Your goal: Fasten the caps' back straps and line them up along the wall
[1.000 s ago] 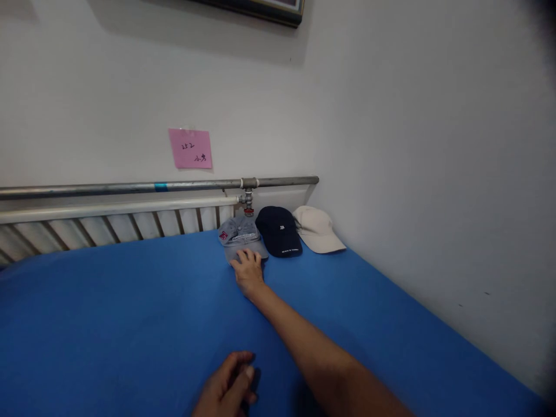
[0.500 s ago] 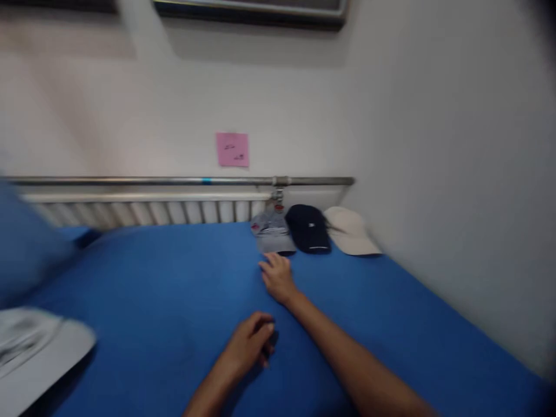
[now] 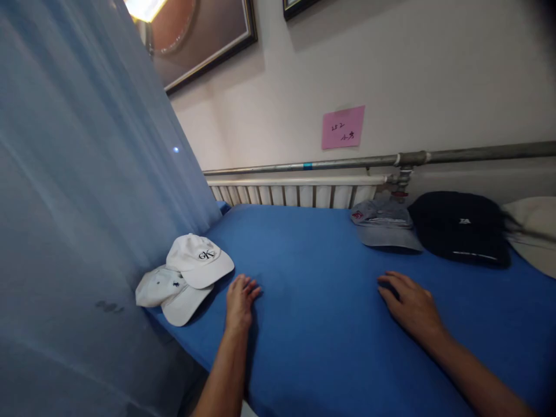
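Observation:
My left hand [image 3: 241,296] hovers over or rests on the blue sheet, fingers apart, holding nothing. Just beyond it lies a white baseball cap with black CK letters [image 3: 195,262], partly on top of an off-white cap with a small dark emblem [image 3: 158,286]. On the right, my right hand [image 3: 412,302] is over the sheet, thumb and fingers apart and nothing in it. The grey cap [image 3: 386,225] is nearest to it. A navy cap [image 3: 460,227] sits beside the grey one, and a beige cap [image 3: 536,223] is cut by the right edge.
A blue-sheeted table or bed [image 3: 313,324] runs back to a white radiator [image 3: 299,195] and a metal pipe [image 3: 347,163]. A blue curtain [image 3: 87,174] hangs along the left. On the wall are a pink note [image 3: 343,127] and a framed picture [image 3: 204,40].
The view has turned left, bringing the curtain and both white caps into sight. My left hand has moved left to the white caps, and my right hand has drawn back from the grey cap.

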### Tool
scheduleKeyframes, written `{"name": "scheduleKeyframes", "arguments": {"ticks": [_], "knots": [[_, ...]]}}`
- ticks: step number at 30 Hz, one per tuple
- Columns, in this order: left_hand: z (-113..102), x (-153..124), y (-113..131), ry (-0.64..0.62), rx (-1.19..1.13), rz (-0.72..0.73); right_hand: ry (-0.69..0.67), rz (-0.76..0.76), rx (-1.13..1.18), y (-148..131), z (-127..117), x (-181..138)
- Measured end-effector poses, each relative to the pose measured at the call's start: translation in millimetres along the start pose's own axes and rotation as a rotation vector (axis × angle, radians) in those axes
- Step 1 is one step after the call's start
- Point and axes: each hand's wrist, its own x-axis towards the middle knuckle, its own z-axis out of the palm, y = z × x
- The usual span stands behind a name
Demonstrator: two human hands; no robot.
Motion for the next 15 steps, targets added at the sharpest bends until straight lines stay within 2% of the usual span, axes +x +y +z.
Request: {"name": "scheduleKeyframes", "arguments": {"ticks": [2,4,9,12,15], "knots": [[-21,10,13,0.115,-0.081,0.028,-0.021,0.013,0.007,-2,-3,-1],[-31,20,23,0.167,-0.150,0.044,-0.020,0.007,0.011,-3,-4,-3],[-22,38,34,0.206,-0.262,0.075,0.019,-0.017,0.034,0,-4,-18],[-7,35,32,0.135,-0.285,0.097,0.038,-0.022,0.091,1,-7,-29],[12,18,24,-0.069,-0.261,0.063,0.063,0.000,0.235,-2,-15,-37]]}}
